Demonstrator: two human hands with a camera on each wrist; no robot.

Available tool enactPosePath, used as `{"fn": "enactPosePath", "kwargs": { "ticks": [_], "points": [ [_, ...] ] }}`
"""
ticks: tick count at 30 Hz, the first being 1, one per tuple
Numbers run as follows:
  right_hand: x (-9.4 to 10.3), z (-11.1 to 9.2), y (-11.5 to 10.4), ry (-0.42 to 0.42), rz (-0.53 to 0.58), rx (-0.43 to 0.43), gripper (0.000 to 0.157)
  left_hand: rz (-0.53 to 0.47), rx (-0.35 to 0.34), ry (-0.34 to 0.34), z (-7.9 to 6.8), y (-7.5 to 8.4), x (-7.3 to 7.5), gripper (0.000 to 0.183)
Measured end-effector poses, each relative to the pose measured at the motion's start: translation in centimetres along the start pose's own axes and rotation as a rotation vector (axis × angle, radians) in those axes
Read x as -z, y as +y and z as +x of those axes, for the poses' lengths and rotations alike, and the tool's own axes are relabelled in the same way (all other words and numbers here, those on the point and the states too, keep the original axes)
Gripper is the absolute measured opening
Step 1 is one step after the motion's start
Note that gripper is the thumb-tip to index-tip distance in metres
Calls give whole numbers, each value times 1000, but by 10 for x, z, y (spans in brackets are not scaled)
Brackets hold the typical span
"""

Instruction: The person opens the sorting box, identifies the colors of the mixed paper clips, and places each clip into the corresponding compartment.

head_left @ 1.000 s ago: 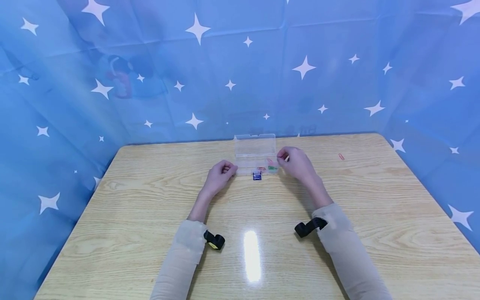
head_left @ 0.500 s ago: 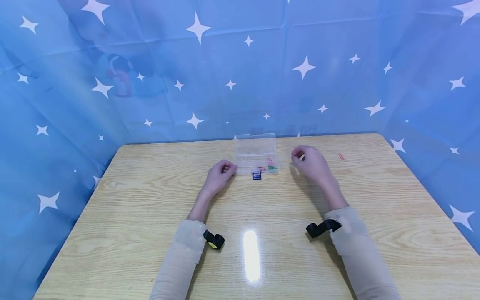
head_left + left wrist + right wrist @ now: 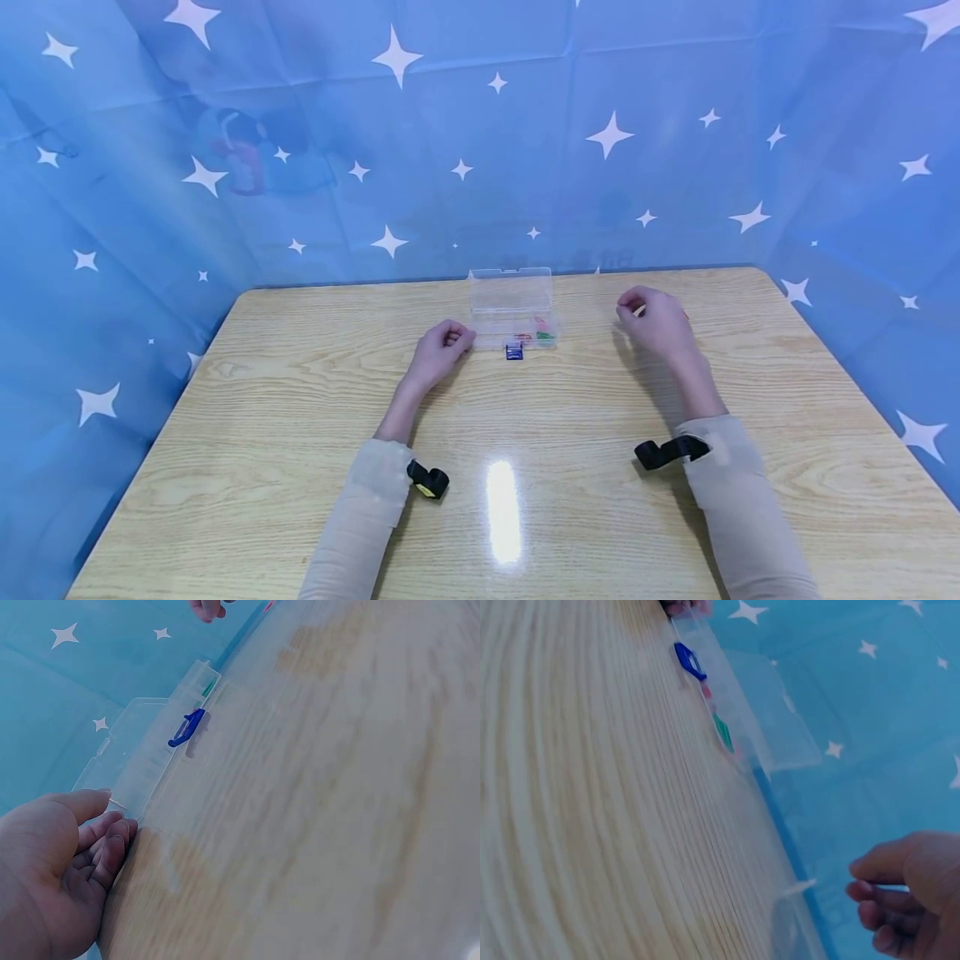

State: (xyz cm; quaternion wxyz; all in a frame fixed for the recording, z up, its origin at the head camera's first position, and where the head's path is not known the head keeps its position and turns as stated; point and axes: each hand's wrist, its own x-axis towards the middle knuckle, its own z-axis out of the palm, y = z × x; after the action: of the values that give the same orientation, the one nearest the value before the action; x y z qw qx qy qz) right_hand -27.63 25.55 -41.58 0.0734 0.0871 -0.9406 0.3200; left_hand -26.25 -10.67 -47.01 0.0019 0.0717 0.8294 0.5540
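A clear plastic box (image 3: 510,325) stands with its lid (image 3: 512,290) raised near the back edge of the table. Inside, at its right, lie red paper clips (image 3: 522,337) and green ones (image 3: 545,335). A blue latch (image 3: 186,727) shows on its front side. My left hand (image 3: 442,343) holds the left end of the box, thumb above and curled fingers below. To the right of the box, my right hand (image 3: 656,323) hovers with fingers loosely bent and nothing visible between them. Behind it, mostly hidden, a red paper clip (image 3: 686,316) lies on the table.
The wooden table (image 3: 300,400) ends at the back against a blue curtain (image 3: 337,125) with white stars. Black wrist straps (image 3: 671,452) sit over both pale sleeves (image 3: 352,517). A bright light reflection (image 3: 503,512) lies on the tabletop.
My right hand has moved right, away from the box's right end, and now covers most of the loose red paper clip. The left hand and the box have stayed put.
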Motion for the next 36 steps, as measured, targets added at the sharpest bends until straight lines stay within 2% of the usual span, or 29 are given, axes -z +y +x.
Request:
{"fn": "enactPosePath", "kwargs": {
  "ticks": [19, 29, 36],
  "points": [
    [31, -5, 58, 67, -59, -98, 34, 2, 1, -8, 0, 1, 1, 22],
    [42, -12, 75, 68, -74, -196, 48, -2, 5, -10, 0, 1, 0, 21],
    [42, -13, 84, 41, -129, -232, 54, -3, 12, -8, 0, 1, 0, 21]
  ]
}}
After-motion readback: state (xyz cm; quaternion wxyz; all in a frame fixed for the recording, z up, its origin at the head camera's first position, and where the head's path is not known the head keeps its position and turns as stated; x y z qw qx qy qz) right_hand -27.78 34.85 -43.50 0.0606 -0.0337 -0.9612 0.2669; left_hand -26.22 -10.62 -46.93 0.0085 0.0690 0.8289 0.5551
